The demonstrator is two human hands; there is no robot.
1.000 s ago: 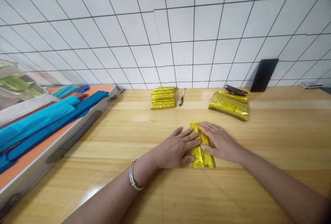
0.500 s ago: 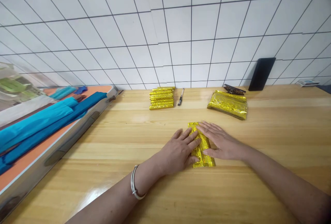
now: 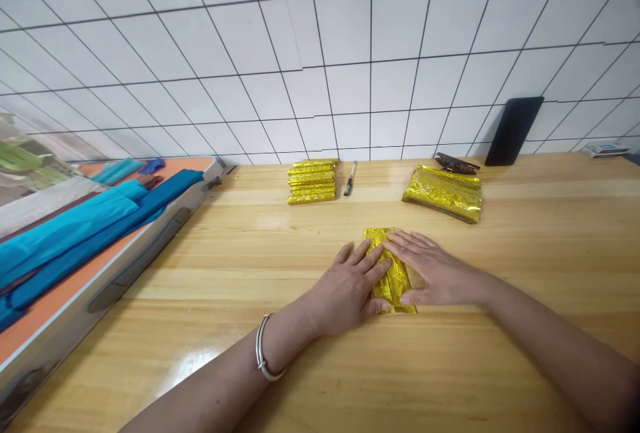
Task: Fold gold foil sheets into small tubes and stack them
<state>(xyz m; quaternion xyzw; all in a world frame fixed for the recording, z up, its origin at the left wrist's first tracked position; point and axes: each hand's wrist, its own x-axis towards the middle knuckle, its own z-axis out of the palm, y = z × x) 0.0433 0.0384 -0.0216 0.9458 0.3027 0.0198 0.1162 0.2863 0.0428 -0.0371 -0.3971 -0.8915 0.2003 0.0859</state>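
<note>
A folded sheet of shiny gold foil paper (image 3: 395, 279) lies flat on the wooden table (image 3: 240, 326), its two long sides turned in towards a middle line. My left hand (image 3: 350, 289), with a silver bangle on the wrist, rests on its left part, fingers spread and flat. Over the right part lies my right hand (image 3: 433, 269), fingers stretched out and thumb apart near the lower edge. Several narrow folded gold strips (image 3: 312, 181) lie in a row further back. A stack of flat gold sheets (image 3: 443, 194) sits behind my right hand.
A pen (image 3: 351, 178) lies beside the strips. Behind the stack are a dark hair clip (image 3: 456, 163) and a black phone-like slab (image 3: 514, 131) leaning on the tiled wall (image 3: 345, 33). Blue cloths (image 3: 100, 219) lie on an orange surface at the left.
Both hands stay on the foil; my right hand has shifted slightly, and the foil's right side looks flatter. The whole view has tilted slightly downward.
</note>
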